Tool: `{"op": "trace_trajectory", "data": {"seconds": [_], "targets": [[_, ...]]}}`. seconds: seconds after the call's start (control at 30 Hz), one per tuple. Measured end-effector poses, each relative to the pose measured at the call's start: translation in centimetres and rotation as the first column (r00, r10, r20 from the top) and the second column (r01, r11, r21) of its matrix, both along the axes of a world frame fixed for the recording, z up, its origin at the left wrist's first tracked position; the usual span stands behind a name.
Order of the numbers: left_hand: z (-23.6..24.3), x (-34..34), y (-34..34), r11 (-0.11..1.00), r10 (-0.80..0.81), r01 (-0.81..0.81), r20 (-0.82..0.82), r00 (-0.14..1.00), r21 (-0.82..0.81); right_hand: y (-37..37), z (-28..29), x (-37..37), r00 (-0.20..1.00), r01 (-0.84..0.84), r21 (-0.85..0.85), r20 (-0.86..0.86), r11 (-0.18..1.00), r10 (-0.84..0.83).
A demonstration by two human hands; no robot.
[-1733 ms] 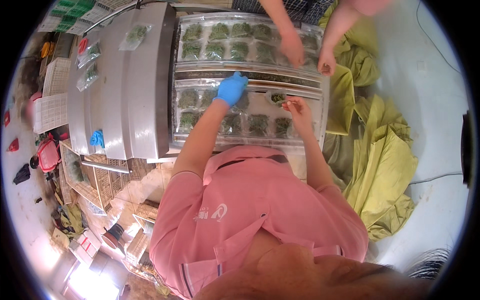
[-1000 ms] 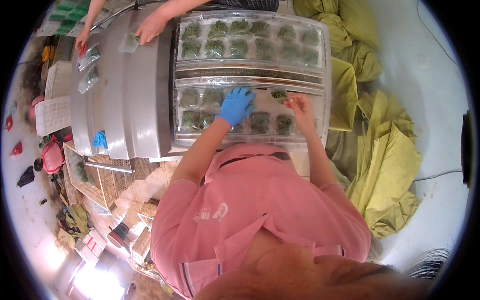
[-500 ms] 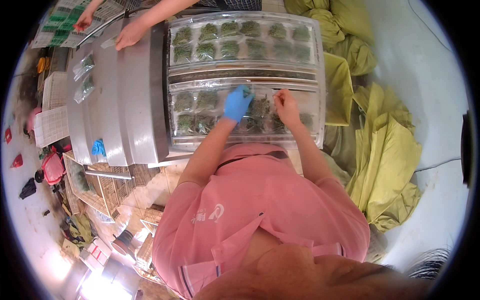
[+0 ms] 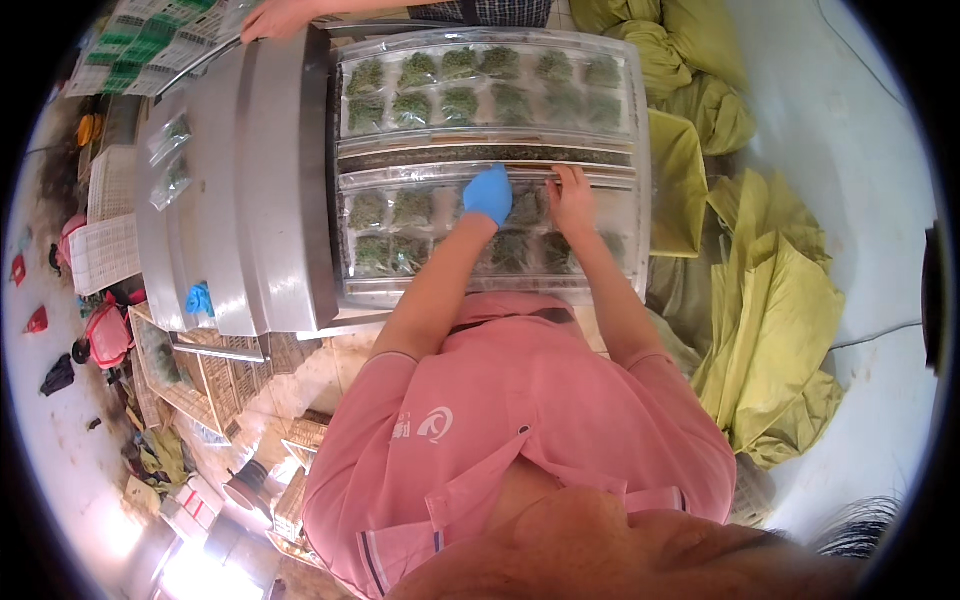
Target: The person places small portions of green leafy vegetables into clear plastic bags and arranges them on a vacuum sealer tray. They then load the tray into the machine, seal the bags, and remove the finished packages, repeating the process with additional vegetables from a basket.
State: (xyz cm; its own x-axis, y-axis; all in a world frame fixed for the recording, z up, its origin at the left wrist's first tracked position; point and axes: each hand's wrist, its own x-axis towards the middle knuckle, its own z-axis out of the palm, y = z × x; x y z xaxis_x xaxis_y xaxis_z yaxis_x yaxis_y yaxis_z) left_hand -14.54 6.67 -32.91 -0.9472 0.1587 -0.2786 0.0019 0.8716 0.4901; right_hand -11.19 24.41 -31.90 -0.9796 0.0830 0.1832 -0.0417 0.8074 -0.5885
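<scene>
My left hand (image 4: 488, 195), in a blue glove, is at the far edge of the near machine bed, its fingers closed on the upper corner of a clear bag of green sprigs (image 4: 527, 210). My bare right hand (image 4: 572, 200) pinches the other upper corner of that bag by the sealing bar (image 4: 440, 178). My hands and wrists partly hide the bag and its neighbours. Similar filled bags (image 4: 412, 207) lie in two rows on the near bed (image 4: 615, 205), their mouths toward the bars.
Beyond is a second bed holding two rows of filled bags (image 4: 460, 65). A steel lid (image 4: 235, 200) stands at the left, with two small bags (image 4: 170, 180) and a blue glove (image 4: 199, 298) on it. Another person's hand (image 4: 278, 18) is at its far end. Yellow-green sacks (image 4: 770, 310) lie right.
Both my hands have shifted away from me with the bag, up to the sealing bar. The other person's hand has moved back off the steel lid's top toward its far edge.
</scene>
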Motion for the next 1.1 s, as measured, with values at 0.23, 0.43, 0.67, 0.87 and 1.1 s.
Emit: {"op": "trace_trajectory", "data": {"seconds": [0.23,0.43,0.67,0.87,1.1], "targets": [[0.6,1.0,-0.2,0.994,0.108,-0.105,-0.073,0.992,0.034,-0.2,-0.5,-3.4,0.981,-0.174,0.192,-0.054,0.966,0.188],[8.5,4.0,-6.9,0.928,0.254,-0.214,-0.096,0.963,0.306,-0.6,-0.3,-3.3,0.968,-0.219,0.127,-0.1,0.968,0.232],[15.4,1.0,-31.0,0.255,0.913,-0.519,-0.026,0.408,0.816,-1.6,1.6,-1.4,0.995,-0.093,-0.184,-0.065,0.978,0.082],[10.7,-3.0,-57.9,0.094,0.995,-0.348,-0.077,0.062,0.933,-0.4,4.2,0.0,0.986,-0.158,-0.155,0.035,0.975,0.165],[7.5,-9.8,-65.7,-0.403,0.914,-0.181,0.405,-0.024,0.897,1.3,4.8,0.2,0.989,-0.075,-0.032,0.122,0.997,0.079]]}}
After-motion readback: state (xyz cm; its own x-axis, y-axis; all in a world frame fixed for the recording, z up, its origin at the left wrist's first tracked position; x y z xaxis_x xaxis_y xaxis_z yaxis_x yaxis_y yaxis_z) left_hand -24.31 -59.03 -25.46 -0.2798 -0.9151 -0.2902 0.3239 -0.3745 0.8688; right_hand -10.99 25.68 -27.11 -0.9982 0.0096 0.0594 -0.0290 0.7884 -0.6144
